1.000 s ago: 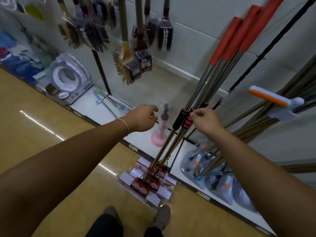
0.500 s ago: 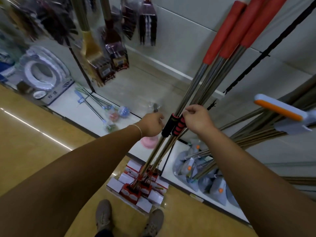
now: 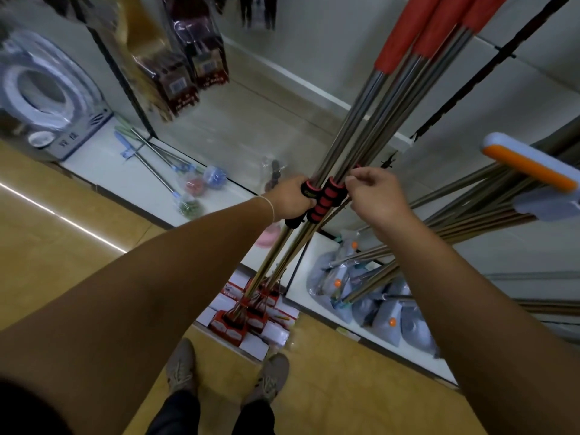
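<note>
A bundle of steel mop poles with red foam tops leans from the floor up to the right. Midway along they carry black-and-red ribbed grips. My left hand grips the leftmost black grip from the left side. My right hand pinches a pole just right of the red grips, fingers curled at the bundle. The poles' feet stand in red-and-white boxes on the floor.
A low white shelf runs along the wall, holding toilet brushes and a boxed toilet seat. Packaged brushes hang above. More mops in blue bags and an orange-striped mop head lie right. My shoes stand on yellow floor.
My left hand moved right from beside the pink plunger and closed around the black grip. My right hand stayed at the poles. The view stepped closer to the shelf.
</note>
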The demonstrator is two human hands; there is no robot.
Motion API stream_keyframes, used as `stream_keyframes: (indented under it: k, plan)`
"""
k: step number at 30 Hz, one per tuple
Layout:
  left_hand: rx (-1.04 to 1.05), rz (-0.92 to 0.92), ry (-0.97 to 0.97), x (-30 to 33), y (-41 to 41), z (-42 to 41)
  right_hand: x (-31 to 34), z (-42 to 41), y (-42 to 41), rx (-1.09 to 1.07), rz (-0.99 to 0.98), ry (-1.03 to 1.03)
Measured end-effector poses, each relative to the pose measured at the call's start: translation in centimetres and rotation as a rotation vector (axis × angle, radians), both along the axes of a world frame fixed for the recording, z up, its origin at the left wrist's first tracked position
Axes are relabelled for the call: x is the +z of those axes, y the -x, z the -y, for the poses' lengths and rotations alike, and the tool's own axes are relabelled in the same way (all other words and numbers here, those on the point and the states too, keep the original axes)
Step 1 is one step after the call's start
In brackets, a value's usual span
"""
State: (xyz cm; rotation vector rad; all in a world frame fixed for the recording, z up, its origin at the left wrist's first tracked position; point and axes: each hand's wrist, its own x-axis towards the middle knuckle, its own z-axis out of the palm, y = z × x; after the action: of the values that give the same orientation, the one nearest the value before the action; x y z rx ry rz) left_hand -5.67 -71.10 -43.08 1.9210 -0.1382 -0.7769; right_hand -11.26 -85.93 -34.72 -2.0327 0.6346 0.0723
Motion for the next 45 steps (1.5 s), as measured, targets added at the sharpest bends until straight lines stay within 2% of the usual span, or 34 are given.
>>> stream_keyframes:
  k: [3,13,18,20,24,27,32,36,45]
  plan:
    - [0.077,-0.003,0.029,0.0,1.1,-0.9,0.4,-0.1,0.6,0.024,0.01,-0.002]
    - [0.087,0.001,0.221,1.3,7.7,-4.7,2.6,-3.3,2.4,0.156,0.111,-0.06]
    - [0.05,0.058,0.123,1.9,10.4,-7.0,3.6,-6.8,4.7,0.243,0.184,-0.01]
    - [0.027,0.063,0.138,2.1,11.1,-8.0,3.8,-7.9,6.2,0.235,0.22,0.018]
    - [-0.078,0.019,0.192,2.4,12.9,-10.0,4.3,-10.1,9.9,0.163,0.256,0.011]
    - [-0.191,0.009,0.139,2.1,14.8,-11.3,4.4,-12.2,13.1,0.075,0.275,-0.008]
    - [-0.49,0.11,0.029,3.4,16.1,-13.4,5.0,-15.6,17.7,-0.024,0.313,-0.023]
    - [-0.589,0.127,-0.001,4.8,16.9,-14.0,6.4,-17.3,19.9,-0.076,0.327,-0.016]
    - [-0.834,0.135,0.072,11.6,19.4,-9.9,13.0,-15.0,26.9,-0.226,0.465,0.013]
